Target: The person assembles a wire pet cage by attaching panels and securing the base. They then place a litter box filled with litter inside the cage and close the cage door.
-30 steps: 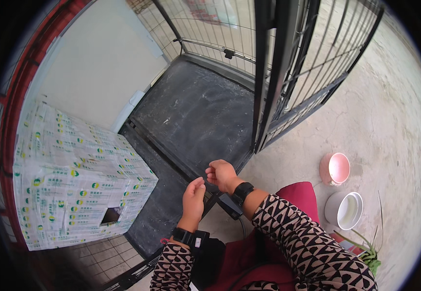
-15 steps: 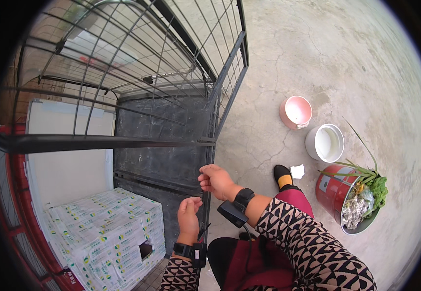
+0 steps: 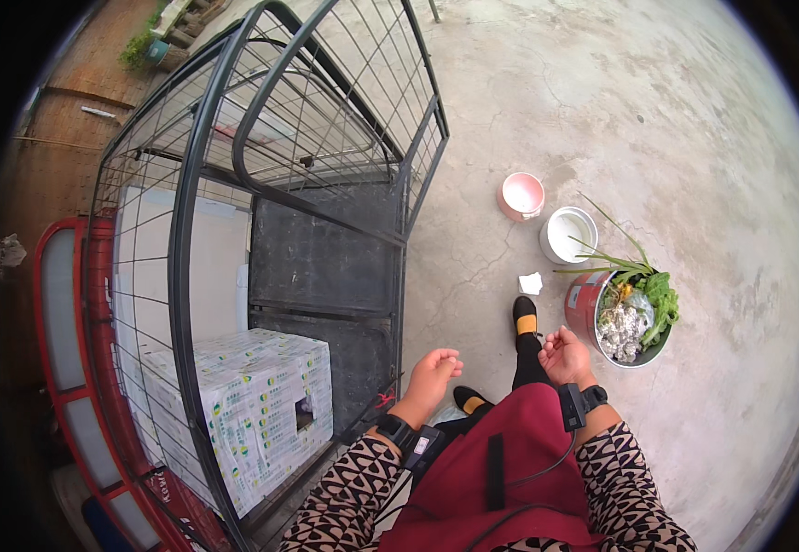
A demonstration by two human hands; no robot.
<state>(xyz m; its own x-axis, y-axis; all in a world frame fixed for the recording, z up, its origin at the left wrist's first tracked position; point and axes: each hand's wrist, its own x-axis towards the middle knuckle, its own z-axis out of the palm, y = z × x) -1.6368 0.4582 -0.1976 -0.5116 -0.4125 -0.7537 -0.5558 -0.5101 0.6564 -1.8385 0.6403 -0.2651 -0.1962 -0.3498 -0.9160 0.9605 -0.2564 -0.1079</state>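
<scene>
A wire cage point(image 3: 321, 248) hems the loosely curled left hand point(image 3: 430, 380); a scrap-filled bucket point(image 3: 584, 300) stands beside the half-curled right hand point(image 3: 566, 358). Ahead, past pink bowl point(image 3: 521, 195) and white bowl point(image 3: 567, 236), concrete floor point(image 3: 694, 166) spreads wide.

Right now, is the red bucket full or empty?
Nearly full, it seems: in the red bucket, green leaves and pale scraps fill most of the opening; its depth is hidden.

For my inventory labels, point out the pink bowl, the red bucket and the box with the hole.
Pink bowl point(image 3: 523, 193): head view, inside surface.
Red bucket point(image 3: 585, 302): head view, outer wall.
Box point(image 3: 260, 412): head view, side with the hole.
</scene>
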